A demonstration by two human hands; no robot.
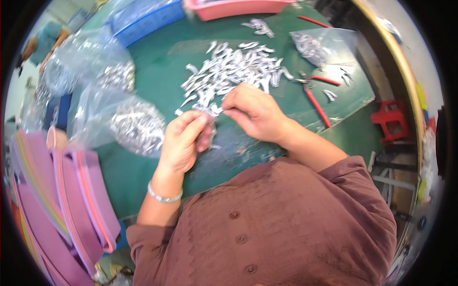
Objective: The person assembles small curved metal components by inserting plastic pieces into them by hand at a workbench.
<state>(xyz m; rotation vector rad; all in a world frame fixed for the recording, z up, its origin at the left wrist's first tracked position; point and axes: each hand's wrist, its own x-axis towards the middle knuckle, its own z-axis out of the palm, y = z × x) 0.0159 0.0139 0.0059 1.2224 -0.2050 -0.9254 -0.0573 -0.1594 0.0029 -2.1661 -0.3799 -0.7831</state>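
Observation:
Both my hands meet over the near edge of a pile of small curved silvery-white pieces (238, 69) on the green tabletop. My left hand (183, 138), with a pale bangle (164, 194) on its wrist, has its fingers curled closed. A greyish, partly see-through bit shows at its fingertips, too blurred to name. Thumb and forefinger of my right hand (253, 113) are pinched together at a small silvery piece (217, 110), close to the left fingertips. Right of the pile lie pliers with red handles (317, 106), their jaws toward the pieces.
Clear bags of silvery pieces (138, 126) lie at the left, and another bag (312, 47) at the far right. A blue bin (148, 24) and a pink tray (238, 8) stand at the back. A red stool (391, 121) is right of the table; purple bags (62, 190) are left.

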